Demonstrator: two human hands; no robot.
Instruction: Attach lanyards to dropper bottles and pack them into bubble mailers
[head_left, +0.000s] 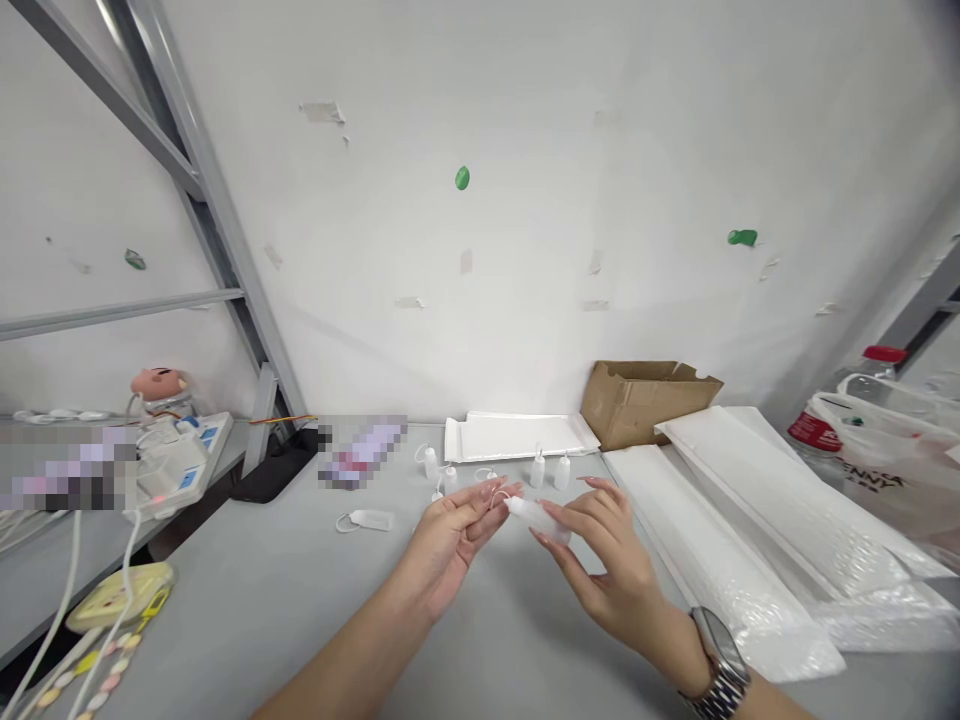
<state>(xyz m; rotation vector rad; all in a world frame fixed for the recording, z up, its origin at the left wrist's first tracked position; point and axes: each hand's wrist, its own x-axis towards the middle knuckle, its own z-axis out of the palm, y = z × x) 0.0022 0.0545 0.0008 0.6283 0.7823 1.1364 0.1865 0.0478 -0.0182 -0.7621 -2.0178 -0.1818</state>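
A small white plastic squeeze bottle (540,517) is held tilted above the table, its nozzle end toward the left. My right hand (611,555) grips the bottle's body between thumb and fingers. At the nozzle end, my left hand (448,540) pinches around the cap and its thin looped strap (500,492); the fingers partly hide the cap. Another squeeze bottle (373,520) lies on its side left of my hands. Behind them stand two bottles, one (538,470) beside another (562,473). More stand farther left, including a bottle (430,462) with a loose strap.
Flat white padded mailers (517,437) lie against the wall, with a cardboard box (645,405) beside them. Bubble mailers (720,560) cover the table's right side, near a plastic bag (892,460). At left are a power strip (199,465) and cables. A blurred-out item (364,450) lies behind.
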